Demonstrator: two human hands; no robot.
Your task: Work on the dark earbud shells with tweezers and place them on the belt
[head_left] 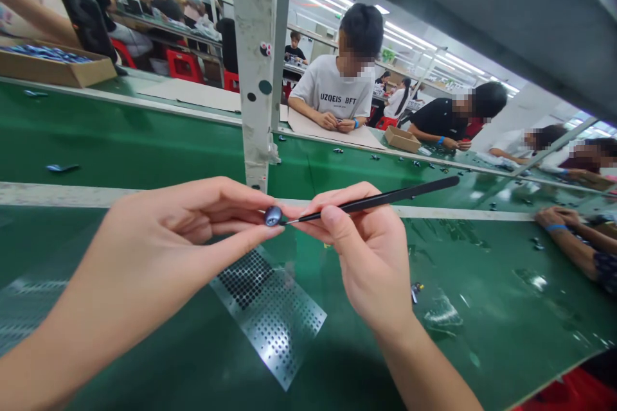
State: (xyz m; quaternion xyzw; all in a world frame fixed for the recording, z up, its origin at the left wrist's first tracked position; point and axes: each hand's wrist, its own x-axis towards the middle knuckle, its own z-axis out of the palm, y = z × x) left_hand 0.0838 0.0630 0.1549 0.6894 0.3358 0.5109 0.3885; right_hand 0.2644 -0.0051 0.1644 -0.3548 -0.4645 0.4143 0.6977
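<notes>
Between thumb and fingertips, my left hand (193,225) pinches a small, glossy dark-blue rounded piece (273,216), perhaps an earbud part. My right hand (369,244) grips black tweezers (385,200) like a pen, their tail pointing to the upper right. The thin metal tips meet the right side of the blue piece; a tiny dark bit shows there, too small to name. Below the hands, a clear sheet (289,327) lies on the green table, with rows of small black dots (245,276) on its upper left part.
A small dark and gold part (416,292) and scraps of clear film (442,311) lie to the right. Beyond the white ledge, blue pieces (62,167) rest on a green belt. A metal post (255,77) stands ahead. Several people sit across; another person's hands (559,218) rest at right.
</notes>
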